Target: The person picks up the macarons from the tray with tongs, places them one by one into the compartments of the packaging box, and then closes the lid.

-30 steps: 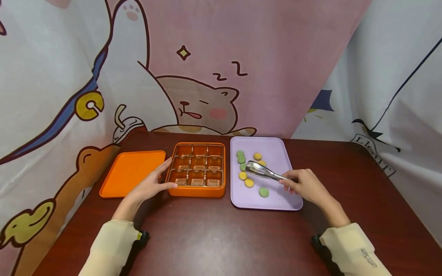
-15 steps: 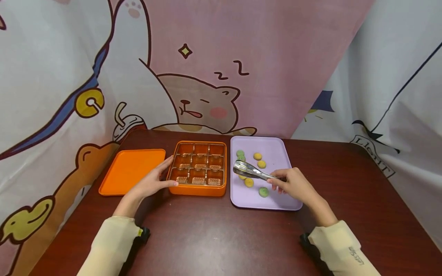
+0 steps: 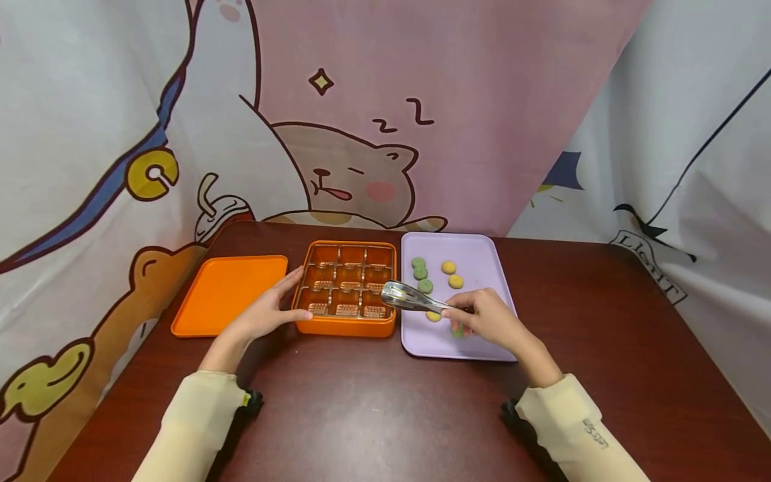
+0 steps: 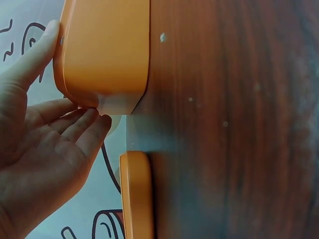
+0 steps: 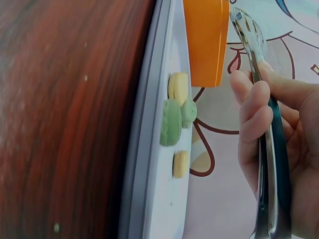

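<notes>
My right hand grips a pair of metal tongs, also seen in the right wrist view. The tongs' head hangs over the right edge of an orange box; I cannot make out anything between its tips. Clear plastic dividers split the box into several square compartments. My left hand rests against the box's near left corner, thumb at the front rim, fingers along the left side. Small round green cookies and yellow cookies lie on a lilac tray. My right hand partly covers one green cookie.
An orange lid lies flat left of the box. The lilac tray stands close to the box's right side. A dark wooden table carries everything, and a printed curtain hangs behind it.
My right hand has moved left with the tongs, from over the cookies on the tray to the box's right edge. My left hand has stayed at the box.
</notes>
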Demonstrator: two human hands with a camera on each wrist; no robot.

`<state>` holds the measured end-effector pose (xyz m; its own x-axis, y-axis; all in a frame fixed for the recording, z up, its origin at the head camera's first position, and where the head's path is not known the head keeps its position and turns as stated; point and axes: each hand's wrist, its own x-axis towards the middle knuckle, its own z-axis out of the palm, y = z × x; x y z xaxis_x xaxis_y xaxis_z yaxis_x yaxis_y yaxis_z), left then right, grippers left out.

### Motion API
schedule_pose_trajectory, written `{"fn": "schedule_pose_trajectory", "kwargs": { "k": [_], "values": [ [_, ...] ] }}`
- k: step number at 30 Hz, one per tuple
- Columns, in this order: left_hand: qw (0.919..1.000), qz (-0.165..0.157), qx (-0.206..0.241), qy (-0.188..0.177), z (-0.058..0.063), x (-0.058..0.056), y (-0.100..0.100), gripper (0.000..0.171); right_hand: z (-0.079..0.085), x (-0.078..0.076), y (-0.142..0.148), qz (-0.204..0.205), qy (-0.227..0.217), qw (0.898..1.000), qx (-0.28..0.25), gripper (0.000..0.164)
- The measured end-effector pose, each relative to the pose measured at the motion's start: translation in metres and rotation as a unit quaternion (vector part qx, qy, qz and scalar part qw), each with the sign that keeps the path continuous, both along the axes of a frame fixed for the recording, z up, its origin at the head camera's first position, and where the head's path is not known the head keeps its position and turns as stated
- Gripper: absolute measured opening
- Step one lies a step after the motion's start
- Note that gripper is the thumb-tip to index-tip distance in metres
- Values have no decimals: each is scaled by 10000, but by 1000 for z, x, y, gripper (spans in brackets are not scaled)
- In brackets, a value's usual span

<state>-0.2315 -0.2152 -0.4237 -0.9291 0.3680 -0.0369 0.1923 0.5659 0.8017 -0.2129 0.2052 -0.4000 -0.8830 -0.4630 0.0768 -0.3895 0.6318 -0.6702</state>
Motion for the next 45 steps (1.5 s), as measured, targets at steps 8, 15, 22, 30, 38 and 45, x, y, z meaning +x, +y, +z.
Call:
{"fn": "schedule_pose_trajectory", "kwargs": {
  "k": [8,15,22,30,38,45],
  "values": [
    [10000,-32,-13,-29,1,-1,-1,96,0,0,-10,61,12,10000,17,11],
    [10000,-66,50,4,0,1,1,97,1,-1,-15,92,125,9998,114,10],
    [10000,-51,85,-4,-1,1,1,96,3,-3,-17,89,32,9999,132,13],
    [10000,-17,67,-54,-1,0,1,95,6,-5,-19,63,-66,9999,127,14],
    [10000,8,66,-71,1,1,0,97,7,-7,-19,59,119,9995,287,16],
    [10000,-14,71,19,0,1,0,96,6,-7,-15,-83,198,9994,264,16]
  ]
}}
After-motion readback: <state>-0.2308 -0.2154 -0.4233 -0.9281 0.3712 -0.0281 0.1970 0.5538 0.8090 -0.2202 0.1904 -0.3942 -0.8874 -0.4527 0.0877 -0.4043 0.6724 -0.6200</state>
